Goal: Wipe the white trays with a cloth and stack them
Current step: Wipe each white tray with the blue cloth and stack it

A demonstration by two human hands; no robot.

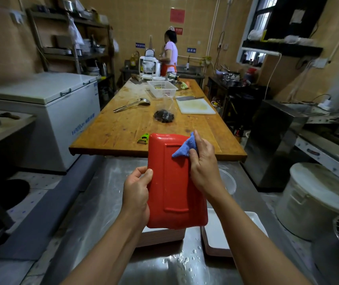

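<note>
Head view. One tray is being held up over the steel surface, red underside facing the camera. Its long axis is running away from the person, near end low, far end tilting up toward the wooden table. A raised rectangular foot rim is showing on the red face.

Left hand is gripping the tray's left long edge; fingers are curling narrowly around the rim, thumb lying on the red face, the rest hidden behind.

Right hand is closing on one blue cloth, fingers bunching it tightly. The cloth is pressing against the tray's upper right corner, a pointed fold lying on the red face.

Below the held tray, two stacks are sitting on the steel surface. Left stack: many thin edges, count not readable, mostly hidden by the held tray. Right stack: white face up, several layers, count not readable. The two stacks are lying just beside each other, a narrow gap between. Water droplets are lying on the steel in front of them.

On the wooden table: one green peeler just beyond the tray's far left corner, one ladle, one white cutting board, one white basket.

A person is standing at the far end, back turned.
</note>
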